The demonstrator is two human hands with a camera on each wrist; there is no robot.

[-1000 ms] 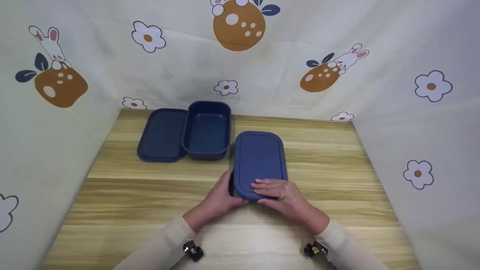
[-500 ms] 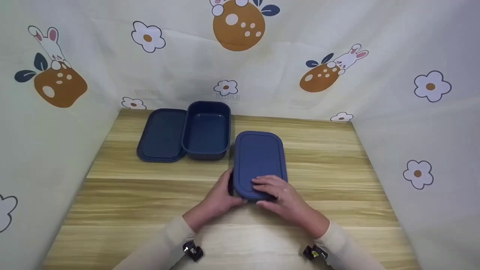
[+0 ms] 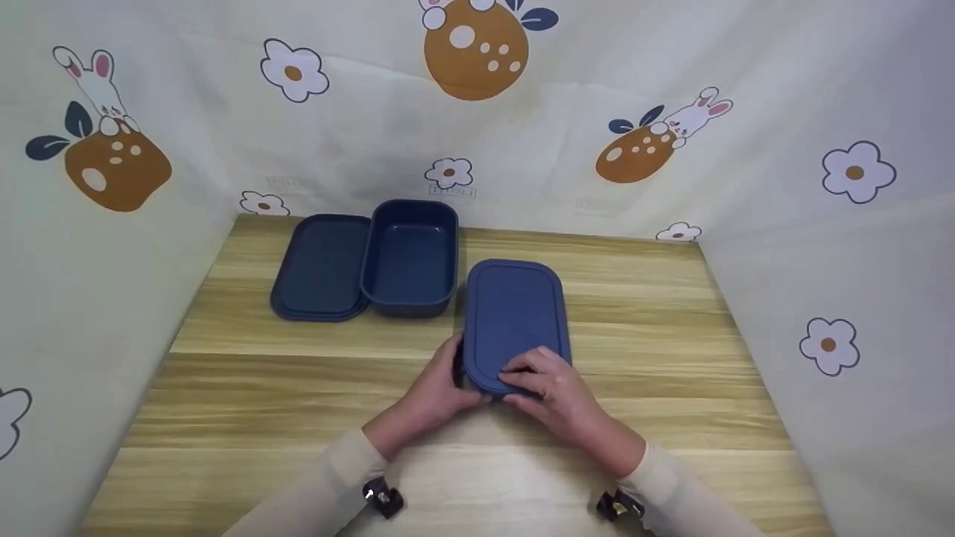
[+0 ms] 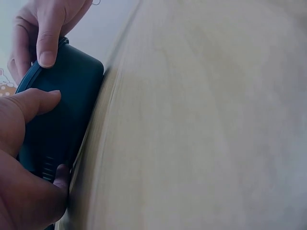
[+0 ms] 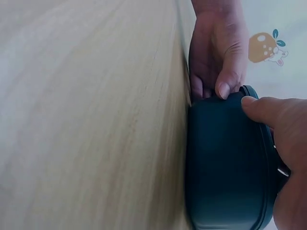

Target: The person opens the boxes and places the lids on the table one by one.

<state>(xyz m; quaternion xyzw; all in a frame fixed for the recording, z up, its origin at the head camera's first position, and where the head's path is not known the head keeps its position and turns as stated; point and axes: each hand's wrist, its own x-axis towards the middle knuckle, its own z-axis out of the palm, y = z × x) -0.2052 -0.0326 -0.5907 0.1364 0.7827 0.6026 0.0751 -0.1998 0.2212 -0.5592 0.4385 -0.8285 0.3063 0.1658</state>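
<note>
A dark blue rectangular food container, with its lid on top, sits on the table in front of me. My left hand grips its near left corner, thumb against the near end and fingers along the left side. At the near edge of the lid, my right hand pinches the rim, fingers bent on top and thumb below it. In the right wrist view that thumb lies beside the lid's rim, close to the left thumb. The container's inside is hidden.
Behind and to the left stands a second blue container without a lid, nothing inside it. A loose lid lies left of it, against its side. Patterned cloth walls enclose the wooden table at the back and sides.
My right hand has shifted slightly left along the near edge, and its fingers have drawn back from lying flat on the lid to bend at its rim. The left hand and containers stay put.
</note>
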